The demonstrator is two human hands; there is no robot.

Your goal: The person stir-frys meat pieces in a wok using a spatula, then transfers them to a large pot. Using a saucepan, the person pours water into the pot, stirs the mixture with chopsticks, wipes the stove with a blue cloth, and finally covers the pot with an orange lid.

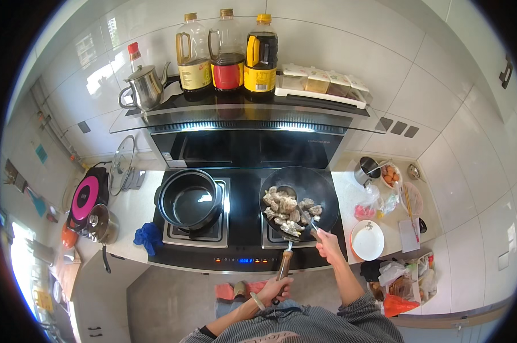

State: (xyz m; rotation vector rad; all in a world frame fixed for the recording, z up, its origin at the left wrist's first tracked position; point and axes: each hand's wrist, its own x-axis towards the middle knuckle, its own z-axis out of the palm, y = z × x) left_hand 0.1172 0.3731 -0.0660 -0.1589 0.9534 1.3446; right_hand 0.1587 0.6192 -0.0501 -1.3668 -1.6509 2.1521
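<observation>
My left hand (275, 290) grips the wooden handle (285, 263) of a black wok (328, 193), which sits on the right burner. In my right hand (329, 246) is a metal cooking utensil (308, 218), its lower end among the food. Pale browned chunks of meat (284, 206) lie mostly on the wok's left side, with a few pieces nearer its middle. The exact shape of the utensil's working end is partly hidden by the meat. On the left burner stands a black pot (189, 199) without its lid, its inside dark and shiny.
A white plate (368, 240) and a steel cup (367, 170) stand right of the cooktop. Left of it lie a crumpled blue cloth (147, 238) and a lidded saucepan (102, 223). The range hood (245, 148) overhangs behind, bearing bottles (227, 64) and a steel kettle (146, 88).
</observation>
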